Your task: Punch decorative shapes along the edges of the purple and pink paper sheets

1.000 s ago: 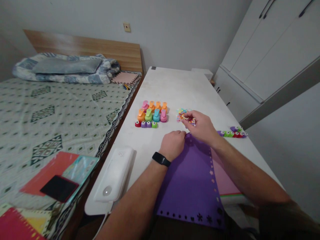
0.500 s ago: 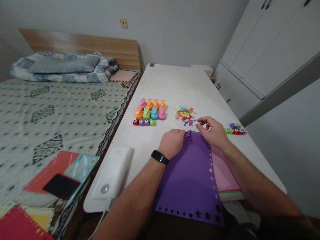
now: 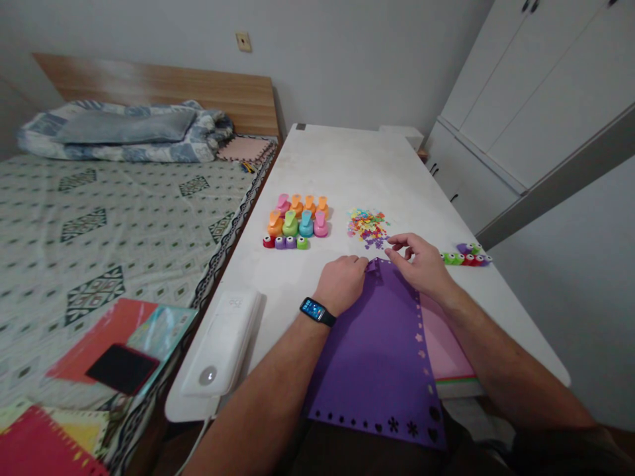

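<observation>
A purple foam sheet (image 3: 377, 350) with punched shapes along its edges lies on the white table (image 3: 342, 172), over a pink sheet (image 3: 444, 347). My left hand (image 3: 342, 283) is closed on the sheet's far left corner. My right hand (image 3: 421, 263) hovers over the far right corner, fingers loosely curled with thumb and forefinger pinched; what they hold is too small to make out. Just beyond lies a heap of colourful punched cut-outs (image 3: 367, 225).
A block of coloured craft punches (image 3: 296, 225) stands left of the cut-outs, and a row of small punches (image 3: 466, 256) lies at the right table edge. A white device (image 3: 223, 344) sits front left. The bed (image 3: 99, 218) holds foam sheets and a phone (image 3: 122, 369).
My right hand has drawn back from the heap of cut-outs to the far right corner of the purple sheet. The left hand has kept its hold.
</observation>
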A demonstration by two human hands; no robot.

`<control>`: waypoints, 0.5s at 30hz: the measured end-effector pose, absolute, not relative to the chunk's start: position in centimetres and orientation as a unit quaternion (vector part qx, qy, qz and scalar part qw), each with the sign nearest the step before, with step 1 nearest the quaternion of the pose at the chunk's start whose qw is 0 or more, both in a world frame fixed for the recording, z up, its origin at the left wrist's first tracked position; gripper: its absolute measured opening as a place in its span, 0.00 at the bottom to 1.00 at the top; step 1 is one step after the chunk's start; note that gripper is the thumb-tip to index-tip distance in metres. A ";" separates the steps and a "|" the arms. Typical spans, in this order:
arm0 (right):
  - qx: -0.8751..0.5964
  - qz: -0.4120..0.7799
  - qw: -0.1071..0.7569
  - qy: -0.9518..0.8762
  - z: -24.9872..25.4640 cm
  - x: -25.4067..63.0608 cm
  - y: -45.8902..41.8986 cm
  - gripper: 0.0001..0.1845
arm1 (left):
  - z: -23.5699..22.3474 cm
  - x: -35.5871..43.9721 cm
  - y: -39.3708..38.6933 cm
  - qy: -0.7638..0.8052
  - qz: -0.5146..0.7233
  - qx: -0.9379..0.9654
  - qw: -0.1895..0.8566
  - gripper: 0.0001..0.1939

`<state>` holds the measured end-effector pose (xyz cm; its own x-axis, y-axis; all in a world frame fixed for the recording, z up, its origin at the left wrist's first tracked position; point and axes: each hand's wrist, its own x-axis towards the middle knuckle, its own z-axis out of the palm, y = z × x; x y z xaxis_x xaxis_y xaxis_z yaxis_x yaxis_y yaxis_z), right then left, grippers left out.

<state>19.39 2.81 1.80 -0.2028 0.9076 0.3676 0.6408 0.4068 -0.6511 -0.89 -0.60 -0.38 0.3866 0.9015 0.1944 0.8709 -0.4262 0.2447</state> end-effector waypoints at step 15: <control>-0.555 0.134 0.383 -0.727 3.3 23.5 4.6 0.18 | -0.2 -1.3 -0.4 0.548 0.193 0.810 0.085 0.16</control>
